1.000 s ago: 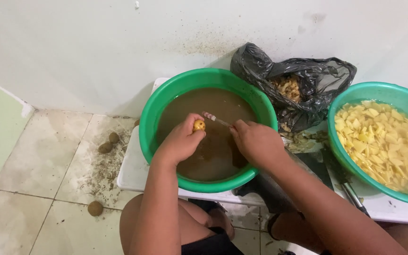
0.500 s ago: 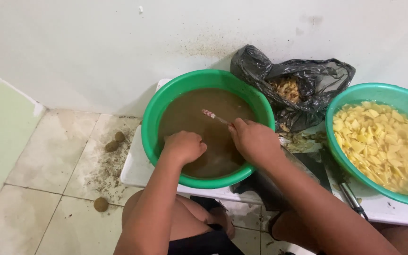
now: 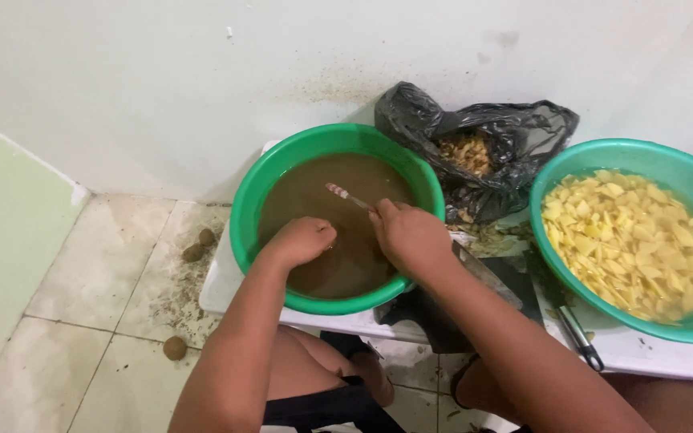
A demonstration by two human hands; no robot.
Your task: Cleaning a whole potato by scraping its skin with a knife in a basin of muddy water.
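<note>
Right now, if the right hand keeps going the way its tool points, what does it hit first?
The right hand points its striped-handled tool up-left across the murky brown water. First contact is probably the far inner wall of the green basin, though depth is hard to judge.

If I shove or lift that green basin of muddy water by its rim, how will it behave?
The green basin is probably heavy: brown water fills it nearly to the rim. A push would likely slosh water over the edge. Its thin plastic rim may flex if lifted one-sided. The left hand and right hand, holding a small tool, are both over the water.
</note>
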